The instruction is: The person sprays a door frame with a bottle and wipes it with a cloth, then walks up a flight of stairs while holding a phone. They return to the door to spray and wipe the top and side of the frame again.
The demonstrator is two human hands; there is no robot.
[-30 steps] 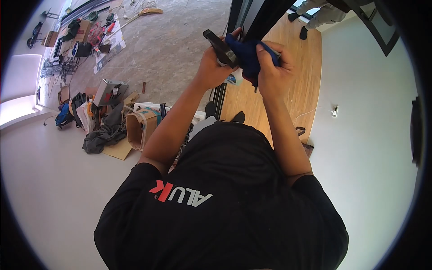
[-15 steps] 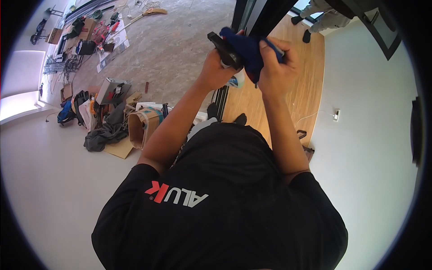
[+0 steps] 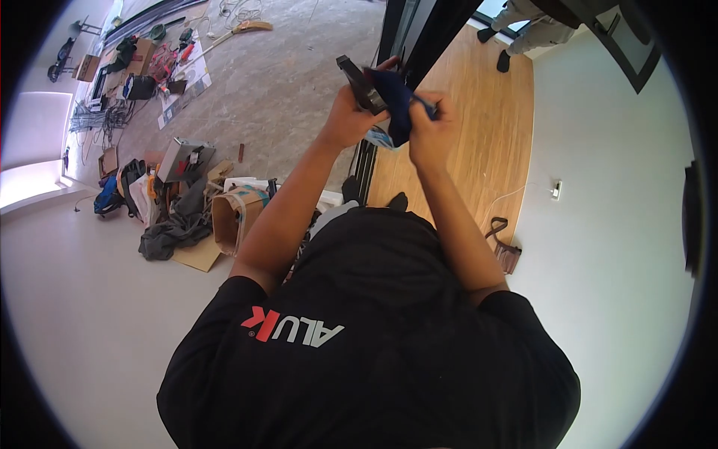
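Note:
My left hand [image 3: 350, 120] is wrapped round a black rectangular part [image 3: 360, 84], which it holds tilted near the dark door frame. A dark blue cloth [image 3: 396, 97] is bunched in my right hand [image 3: 431, 135] and lies against the right side of the black part. Some thin, greyish item shows between the right fingers, too blurred to make out. Below the cloth hangs a light blue and white item [image 3: 380, 138], partly hidden by the hands.
Dark door frame [image 3: 441, 37] ahead, its floor track [image 3: 364, 168] running between tile and wood. Another person's legs [image 3: 523, 34] stand at the upper right. Left: cardboard box [image 3: 226, 223], metal case [image 3: 176, 161], bags and cables. A brown bag [image 3: 508, 258] lies by the right wall.
My right hand has moved left and slightly down with the cloth, closer to my left hand. The black part has shifted slightly left.

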